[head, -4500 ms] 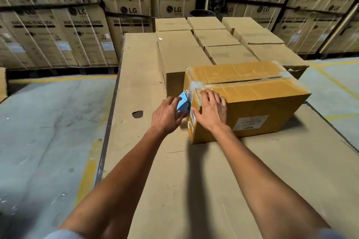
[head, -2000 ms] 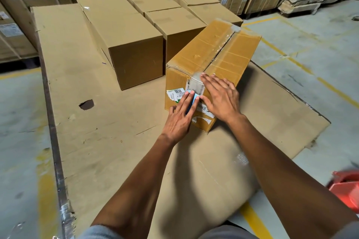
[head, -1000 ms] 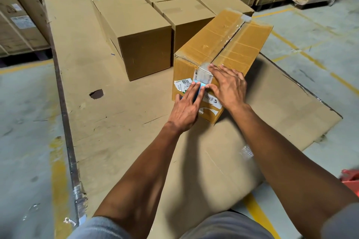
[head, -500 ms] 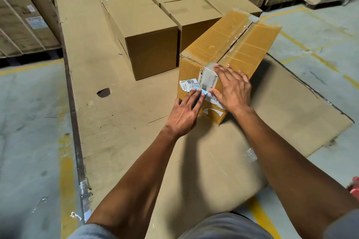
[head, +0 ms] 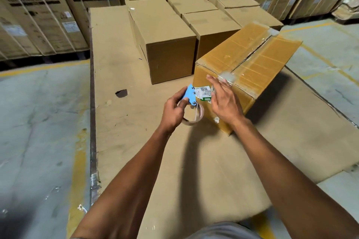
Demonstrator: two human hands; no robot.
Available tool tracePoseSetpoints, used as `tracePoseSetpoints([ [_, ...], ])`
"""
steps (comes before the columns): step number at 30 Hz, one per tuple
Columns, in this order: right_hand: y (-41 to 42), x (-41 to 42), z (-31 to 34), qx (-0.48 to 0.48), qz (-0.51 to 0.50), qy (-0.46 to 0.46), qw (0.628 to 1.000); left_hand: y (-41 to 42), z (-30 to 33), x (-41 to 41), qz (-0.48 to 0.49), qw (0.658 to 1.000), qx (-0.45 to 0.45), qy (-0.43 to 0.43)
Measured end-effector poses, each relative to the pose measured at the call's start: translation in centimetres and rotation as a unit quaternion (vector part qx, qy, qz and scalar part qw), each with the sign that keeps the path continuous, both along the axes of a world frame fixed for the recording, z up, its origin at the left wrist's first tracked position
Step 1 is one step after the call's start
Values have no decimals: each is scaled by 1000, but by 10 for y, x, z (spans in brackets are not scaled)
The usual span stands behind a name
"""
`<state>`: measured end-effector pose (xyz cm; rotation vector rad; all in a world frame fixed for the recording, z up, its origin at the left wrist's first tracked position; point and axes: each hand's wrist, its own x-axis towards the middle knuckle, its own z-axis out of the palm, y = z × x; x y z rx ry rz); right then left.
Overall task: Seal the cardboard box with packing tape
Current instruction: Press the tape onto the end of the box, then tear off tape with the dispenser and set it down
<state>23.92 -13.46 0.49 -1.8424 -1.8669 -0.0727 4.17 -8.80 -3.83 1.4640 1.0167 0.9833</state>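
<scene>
A yellowish cardboard box point(head: 250, 58) lies at an angle on a flat cardboard sheet point(head: 120, 122), with clear tape along its top seam and over its near end. A white and green label point(head: 204, 93) is stuck on that near end. My left hand point(head: 173, 110) grips a blue tape dispenser point(head: 190, 96) with a nearly clear roll of tape point(head: 194, 117), held just left of the box's near end. My right hand point(head: 224, 101) lies flat, fingers spread, against the near end, over the taped corner.
Several plain brown closed boxes point(head: 169, 44) stand in rows behind and left of the taped box. Large LG washing machine cartons point(head: 35, 19) line the back wall. A hole point(head: 121, 93) marks the sheet at left. Concrete floor with yellow lines surrounds the platform.
My left hand has pulled the dispenser away from the box's near end, so the blue dispenser and roll are now free of it. My right hand stays on the taped end.
</scene>
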Motion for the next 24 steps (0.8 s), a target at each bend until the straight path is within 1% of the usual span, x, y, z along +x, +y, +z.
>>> tracePoseSetpoints([
  [2, 6, -3, 8, -24, 8, 77, 997, 3, 8, -9, -4, 996, -68, -50],
  [3, 10, -6, 11, -45, 9, 132, 990, 5, 11, -13, -8, 994, -87, -66],
  [4, 14, -10, 14, -74, 10, 208, 975, 7, 13, -17, -12, 991, -105, -85],
  [5, 18, -15, 16, -109, 10, 301, 947, 8, 15, -21, -16, 986, -126, -107],
  [6, 23, -20, 18, -149, 10, 393, 907, 10, 17, -24, -23, 980, -150, -129],
  [7, 28, -25, 19, -189, 11, 470, 862, 11, 19, -28, -32, 973, -174, -149],
  [8, 32, -29, 19, -226, 11, 521, 823, 11, 20, -31, -45, 966, -195, -163],
  [9, 35, -34, 17, -256, 14, 548, 796, 12, 20, -34, -57, 961, -209, -174],
  [10, 37, -37, 14, -275, 19, 564, 779, 12, 19, -37, -70, 957, -215, -182],
  [12, 43, -45, 10, -286, 21, 590, 755, 13, 16, -41, -85, 953, -215, -198],
  [14, 48, -50, 7, -292, 13, 599, 746, 13, 12, -46, -80, 955, -206, -197],
  [16, 53, -52, 4, -301, 6, 594, 746, 15, 9, -51, -67, 963, -192, -180],
  [18, 57, -54, 1, -303, -4, 585, 753, 16, 10, -54, -54, 973, -169, -151],
  [19, 59, -54, -2, -298, -14, 579, 759, 16, 12, -54, -49, 981, -146, -122],
  [20, 61, -55, -4, -290, -26, 573, 766, 17, 16, -54, -45, 990, -108, -78],
  [21, 64, -55, -7, -283, -37, 567, 773, 17, 20, -54, -38, 998, -53, -17],
  [22, 66, -56, -10, -276, -49, 565, 776, 17, 23, -54, -31, 997, 22, 61],
  [23, 69, -56, -13, -266, -64, 569, 776, 16, 26, -53, -32, 982, 108, 149],
  [24, 71, -56, -15, -255, -84, 573, 774, 15, 28, -52, -40, 953, 191, 232],
])
